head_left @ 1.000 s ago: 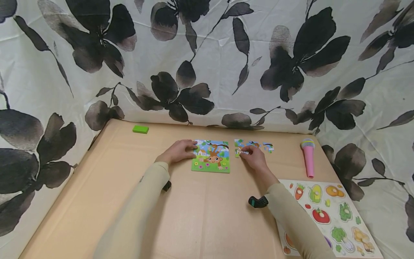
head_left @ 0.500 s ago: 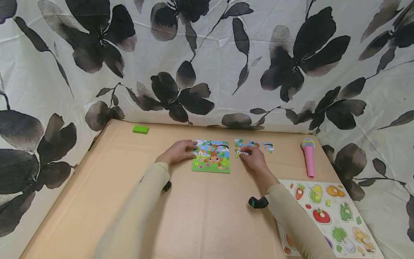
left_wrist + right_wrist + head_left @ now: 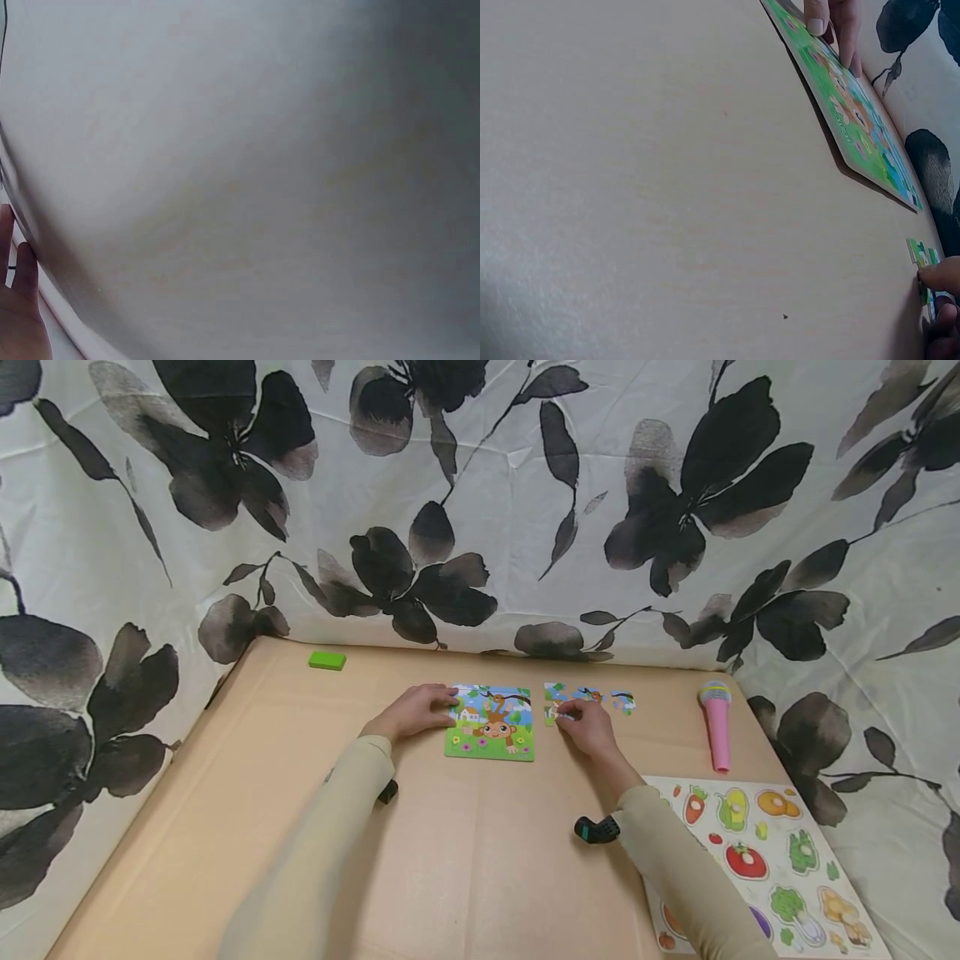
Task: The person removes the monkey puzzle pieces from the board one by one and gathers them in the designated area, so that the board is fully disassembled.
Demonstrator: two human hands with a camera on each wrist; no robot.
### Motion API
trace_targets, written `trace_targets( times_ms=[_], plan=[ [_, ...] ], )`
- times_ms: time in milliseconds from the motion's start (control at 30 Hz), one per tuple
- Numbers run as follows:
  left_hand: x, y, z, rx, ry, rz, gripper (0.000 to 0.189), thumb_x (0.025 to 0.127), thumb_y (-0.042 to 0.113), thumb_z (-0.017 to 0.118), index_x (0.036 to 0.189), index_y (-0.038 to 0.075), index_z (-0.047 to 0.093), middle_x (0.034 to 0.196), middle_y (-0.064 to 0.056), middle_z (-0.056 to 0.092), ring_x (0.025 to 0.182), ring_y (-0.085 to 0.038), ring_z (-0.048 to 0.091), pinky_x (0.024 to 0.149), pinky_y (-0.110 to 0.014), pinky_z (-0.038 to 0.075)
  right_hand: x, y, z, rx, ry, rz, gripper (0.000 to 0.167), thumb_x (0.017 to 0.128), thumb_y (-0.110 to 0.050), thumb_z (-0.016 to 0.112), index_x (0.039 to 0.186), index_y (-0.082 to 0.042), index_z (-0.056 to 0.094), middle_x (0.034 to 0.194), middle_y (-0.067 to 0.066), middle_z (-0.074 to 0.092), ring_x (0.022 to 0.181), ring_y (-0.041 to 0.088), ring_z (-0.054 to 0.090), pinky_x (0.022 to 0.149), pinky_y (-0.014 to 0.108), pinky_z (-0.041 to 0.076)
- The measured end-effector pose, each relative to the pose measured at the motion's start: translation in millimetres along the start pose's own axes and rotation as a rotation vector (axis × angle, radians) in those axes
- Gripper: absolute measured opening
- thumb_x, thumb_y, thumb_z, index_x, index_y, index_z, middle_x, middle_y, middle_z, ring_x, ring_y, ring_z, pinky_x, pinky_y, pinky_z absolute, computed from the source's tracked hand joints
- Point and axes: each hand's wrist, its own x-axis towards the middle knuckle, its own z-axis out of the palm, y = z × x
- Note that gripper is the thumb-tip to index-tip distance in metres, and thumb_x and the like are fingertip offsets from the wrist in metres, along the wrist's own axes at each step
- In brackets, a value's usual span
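Observation:
A square monkey jigsaw puzzle (image 3: 491,727) lies on the table in the head view. My left hand (image 3: 416,710) holds its left edge; the right wrist view shows the thumb (image 3: 817,16) on the edge and fingers beside it. Right of the board, my right hand (image 3: 588,725) pinches a small puzzle piece (image 3: 922,259) between thumb and fingertips, mostly hidden by them. Beyond that hand lie more loose pieces, one of them a puzzle piece (image 3: 622,701) at the right end. In the left wrist view only some left-hand fingers (image 3: 26,270) show at the edge.
A green block (image 3: 327,660) lies at the back left of the table (image 3: 465,860). Toward the right stands out a pink toy microphone (image 3: 717,727), lying down. A white sheet of vegetable pictures (image 3: 765,827) lies partly under the right sleeve. Flowered cloth (image 3: 510,527) hangs behind.
Both hands keep nearly the same place at the puzzle and the loose pieces. The right wrist has shifted very slightly.

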Motion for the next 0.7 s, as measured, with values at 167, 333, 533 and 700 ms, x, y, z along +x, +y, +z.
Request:
trace_targets(
  times_ms=[167, 333, 533, 700],
  plan=[
    [1.0, -1.0, 0.7, 0.007, 0.003, 0.012, 0.047, 0.089, 0.027, 0.073, 0.129, 0.005, 0.064, 0.146, -0.008, 0.050, 0.141, -0.030, 0.036, 0.118, -0.043, 0.026, 0.8, 0.7, -0.5, 0.005, -0.005, 0.005, 0.018, 0.092, -0.015, 0.066, 0.105, -0.003, 0.069, 0.112, 0.016, 0.067, 0.099, 0.033, 0.059, 0.088, 0.047, 0.048],
    [0.2, 0.1, -0.5, 0.009, 0.005, 0.010, 0.047, 0.088, 0.027, 0.074, 0.129, 0.004, 0.064, 0.146, -0.008, 0.050, 0.140, -0.030, 0.037, 0.117, -0.043, 0.026, 1.8, -6.0, 0.0, 0.032, -0.005, 0.002, 0.022, 0.094, -0.018, 0.064, 0.109, -0.003, 0.069, 0.110, 0.014, 0.068, 0.101, 0.031, 0.061, 0.087, 0.043, 0.050],
    [-0.9, 0.0, -0.5, 0.010, 0.006, 0.017, 0.047, 0.088, 0.025, 0.074, 0.129, 0.003, 0.064, 0.146, -0.009, 0.050, 0.140, -0.031, 0.037, 0.117, -0.044, 0.026, -1.0, -32.0, 8.0, 0.138, -0.081, 0.003, 0.026, 0.097, -0.021, 0.061, 0.118, -0.006, 0.067, 0.114, 0.012, 0.064, 0.098, 0.027, 0.063, 0.072, 0.034, 0.053],
    [-1.4, -0.1, -0.2, 0.004, 0.006, 0.017, 0.047, 0.088, 0.025, 0.074, 0.129, 0.003, 0.064, 0.146, -0.009, 0.050, 0.140, -0.031, 0.036, 0.117, -0.044, 0.026, -2.3, -55.3, 20.9, 0.228, -0.160, -0.016, 0.030, 0.098, -0.020, 0.061, 0.124, -0.005, 0.064, 0.118, 0.009, 0.062, 0.105, 0.026, 0.061, 0.083, 0.035, 0.052]
  ],
)
